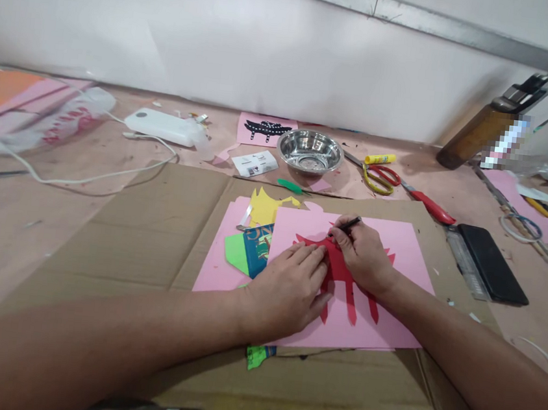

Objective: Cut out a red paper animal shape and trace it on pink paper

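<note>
A red paper cutout (342, 274) with several pointed strips lies on a pink sheet of paper (405, 258). My left hand (290, 285) rests flat over the cutout's left part, fingers stretched out. In my right hand (364, 253) a black pen (347, 224) is pinched, its tip down at the cutout's upper edge. The hands partly cover the red shape. Under the pink sheet, to its left, are a yellow paper piece (262, 208), a blue printed piece (255, 249) and a bright green scrap (236, 251).
Cardboard (153, 238) lies beneath the papers. Behind it stand a steel bowl (310, 153), scissors (379, 177), a yellow glue stick (380, 158) and a red-handled cutter (433, 207). A black phone (493, 264) is at right, a brown bottle (477, 132) behind. A white power bank (159, 126) trails a cable.
</note>
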`<state>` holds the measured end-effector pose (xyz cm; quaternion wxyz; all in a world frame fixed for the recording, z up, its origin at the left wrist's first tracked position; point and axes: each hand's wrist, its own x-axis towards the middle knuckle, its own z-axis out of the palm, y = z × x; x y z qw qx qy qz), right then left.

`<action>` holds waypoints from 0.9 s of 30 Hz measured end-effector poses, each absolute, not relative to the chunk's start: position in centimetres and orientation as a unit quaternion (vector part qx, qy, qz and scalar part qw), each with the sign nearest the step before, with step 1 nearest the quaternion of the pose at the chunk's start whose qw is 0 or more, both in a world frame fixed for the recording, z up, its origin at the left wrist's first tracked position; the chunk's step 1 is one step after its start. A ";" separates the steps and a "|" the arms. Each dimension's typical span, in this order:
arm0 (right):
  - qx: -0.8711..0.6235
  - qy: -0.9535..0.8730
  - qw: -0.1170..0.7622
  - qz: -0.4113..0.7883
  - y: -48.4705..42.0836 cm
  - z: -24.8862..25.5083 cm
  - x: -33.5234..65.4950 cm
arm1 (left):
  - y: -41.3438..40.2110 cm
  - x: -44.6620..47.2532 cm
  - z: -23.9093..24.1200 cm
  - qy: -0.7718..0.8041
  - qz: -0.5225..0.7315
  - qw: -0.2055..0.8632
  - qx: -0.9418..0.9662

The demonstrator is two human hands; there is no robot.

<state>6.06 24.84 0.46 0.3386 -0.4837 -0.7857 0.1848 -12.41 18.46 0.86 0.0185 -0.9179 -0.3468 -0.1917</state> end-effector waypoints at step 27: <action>-0.488 -0.801 0.306 0.161 24.5 0.9 5.6 | 18.5 -12.5 0.6 -0.338 -0.198 0.041 -0.919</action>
